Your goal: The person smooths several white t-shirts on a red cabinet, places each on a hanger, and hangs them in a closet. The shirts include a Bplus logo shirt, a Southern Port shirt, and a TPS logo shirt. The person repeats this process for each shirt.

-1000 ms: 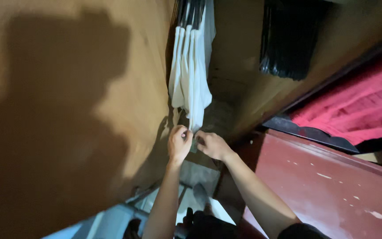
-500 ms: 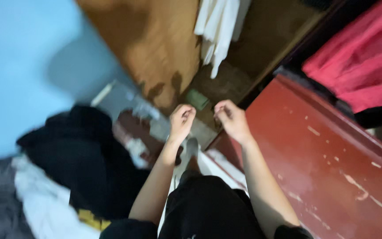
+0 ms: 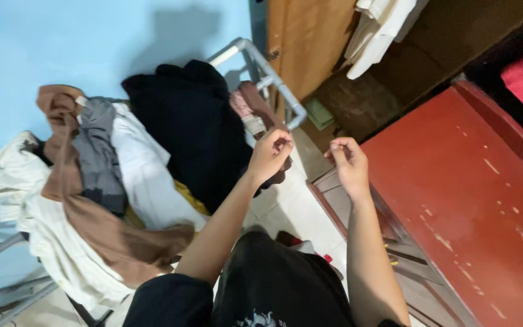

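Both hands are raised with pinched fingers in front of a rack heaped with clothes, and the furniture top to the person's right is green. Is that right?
Not quite. The furniture top is red with scuffed, chipped paint, not green, as the head view shows. The rest holds: the left hand and right hand are raised with pinched fingers by the rack heaped with clothes.

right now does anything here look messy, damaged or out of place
Yes. Clothes, among them a black garment, a brown one and white ones, lie heaped unfolded over the grey metal rack. The red wooden surface at right is scratched, with pale chips in its paint.
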